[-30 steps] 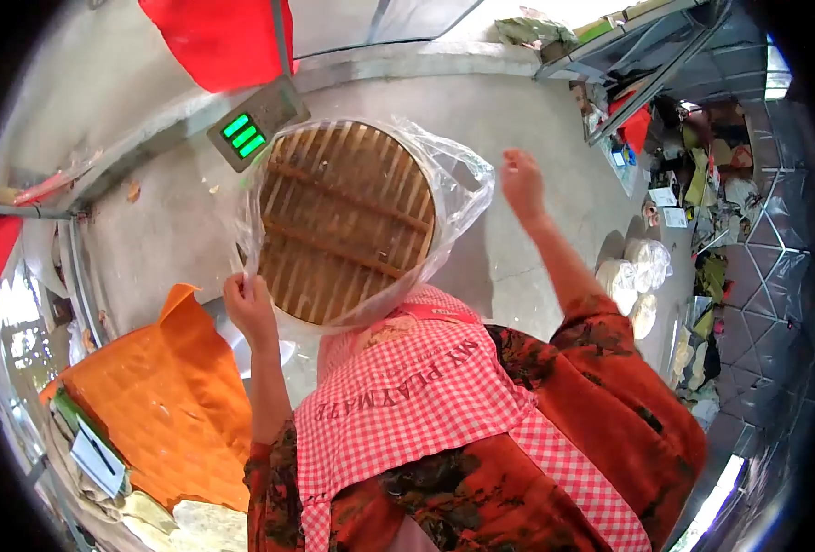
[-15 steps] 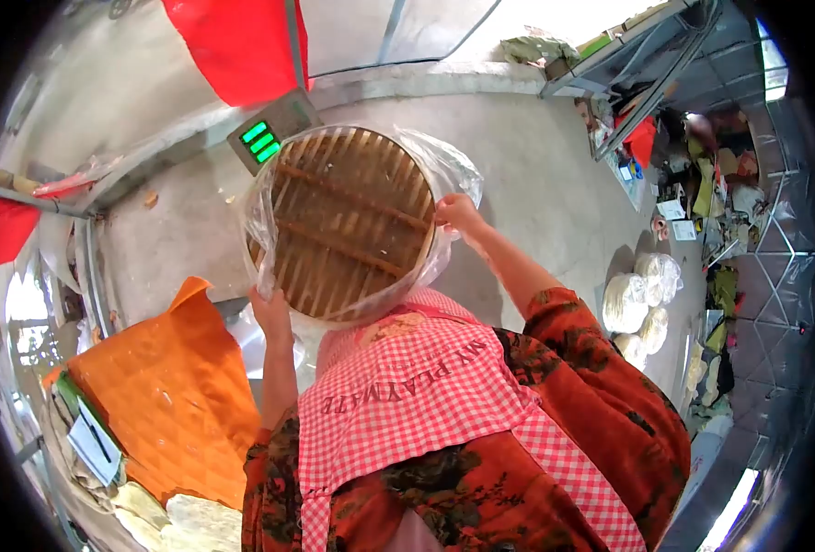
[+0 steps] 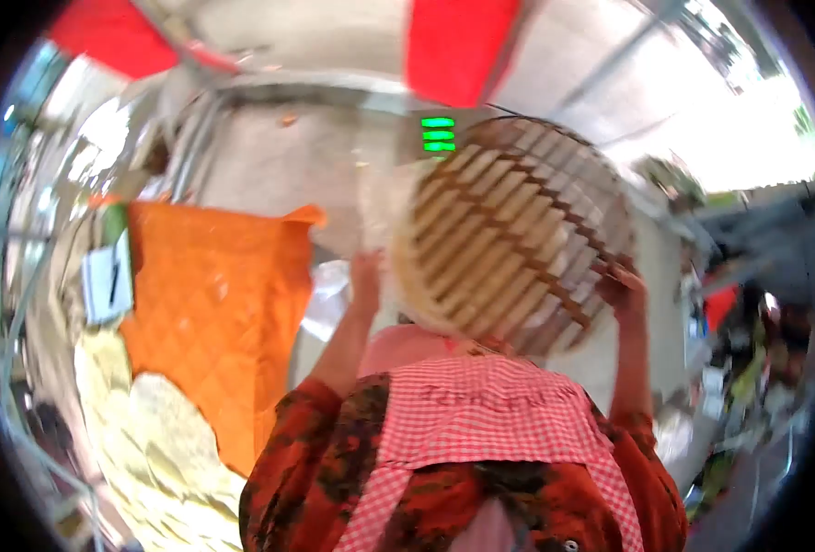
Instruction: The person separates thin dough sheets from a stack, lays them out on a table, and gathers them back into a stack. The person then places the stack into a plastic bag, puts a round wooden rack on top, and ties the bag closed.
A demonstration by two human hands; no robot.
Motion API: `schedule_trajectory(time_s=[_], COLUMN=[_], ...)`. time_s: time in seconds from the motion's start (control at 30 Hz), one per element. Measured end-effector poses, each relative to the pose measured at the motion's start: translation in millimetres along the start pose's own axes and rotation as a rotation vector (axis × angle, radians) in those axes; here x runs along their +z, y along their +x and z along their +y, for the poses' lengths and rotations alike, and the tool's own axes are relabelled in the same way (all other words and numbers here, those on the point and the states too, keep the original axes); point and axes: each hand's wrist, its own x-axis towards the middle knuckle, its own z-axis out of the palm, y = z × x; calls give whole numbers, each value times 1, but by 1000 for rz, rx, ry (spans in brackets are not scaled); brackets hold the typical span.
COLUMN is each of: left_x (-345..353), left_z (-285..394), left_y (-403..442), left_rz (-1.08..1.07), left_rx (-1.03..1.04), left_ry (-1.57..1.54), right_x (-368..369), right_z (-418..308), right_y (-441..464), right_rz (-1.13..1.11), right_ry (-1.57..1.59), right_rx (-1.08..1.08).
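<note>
A round slatted wooden tray (image 3: 509, 230) is tilted in front of my body, smeared by motion. My right hand (image 3: 621, 281) is closed on its right edge, with the fingers at the slats. My left hand (image 3: 366, 276) is raised to the left of the tray, apart from its rim. Those fingers are blurred, and I cannot tell whether they hold any of the clear plastic. A pale round edge (image 3: 407, 276) shows along the tray's lower left side. Below the tray, a pink checked apron (image 3: 481, 405) covers my front.
A green lit display (image 3: 439, 135) stands behind the tray. To the left hangs an orange quilted cloth (image 3: 214, 313), with a notepad and pen (image 3: 109, 283) beside it. Pale yellow sheets (image 3: 164, 442) lie at lower left. Cluttered goods (image 3: 748, 386) fill the right side.
The tray has tilted, its right side held by my right hand. My left hand has parted from the plastic-wrapped rim. The whole view has turned left.
</note>
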Motion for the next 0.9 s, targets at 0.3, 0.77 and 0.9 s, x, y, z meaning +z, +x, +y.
schedule_trajectory(time_s=[0.3, 0.77, 0.9], left_x=[41, 25, 66], left_z=[-31, -31, 51], left_y=[-44, -73, -76], left_rz=[-66, -183, -49], left_rx=[574, 392, 672], left_ry=[276, 50, 564], right_x=[259, 412, 305], right_z=[74, 372, 226], right_y=[76, 127, 121], right_rz=[-477, -564, -552], right_ry=[-45, -640, -1013], right_rx=[280, 655, -317])
